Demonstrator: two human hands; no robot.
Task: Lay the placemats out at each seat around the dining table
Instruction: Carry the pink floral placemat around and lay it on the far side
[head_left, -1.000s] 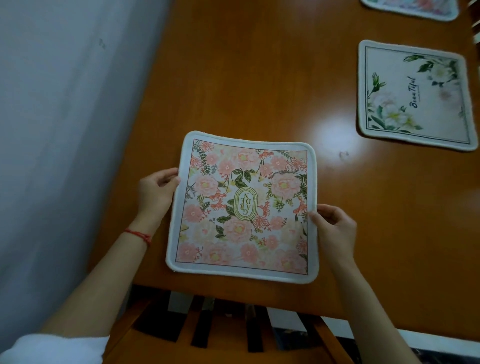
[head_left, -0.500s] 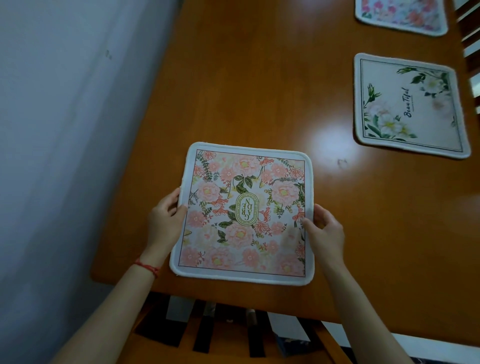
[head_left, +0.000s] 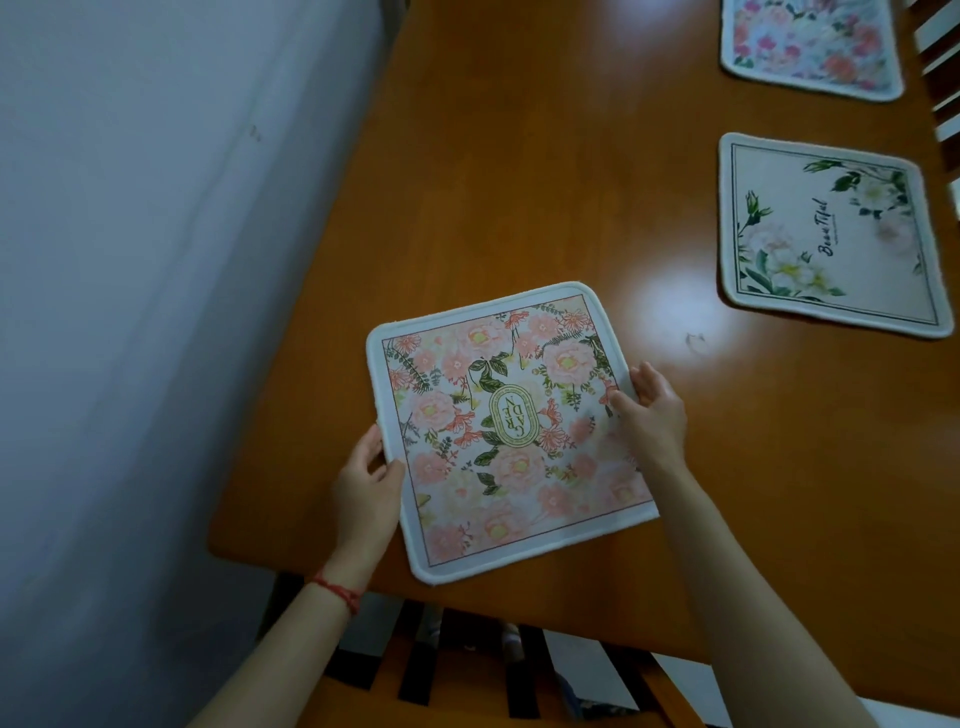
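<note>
nearest placemat (head_left: 511, 431) on table (head_left: 519, 182) by near edge; two placemats (head_left: 826, 234) far right.

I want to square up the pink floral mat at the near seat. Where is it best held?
Judging by its pose, pinch the pink floral placemat at mid-height of its left and right edges, coming from both sides as the left hand and right hand do. It is thin, flat and slightly rotated on the table.

placemats: 3 (head_left: 511, 434) (head_left: 826, 236) (head_left: 810, 47); hands: 2 (head_left: 366, 493) (head_left: 652, 415); table: 1 (head_left: 519, 182)
</note>
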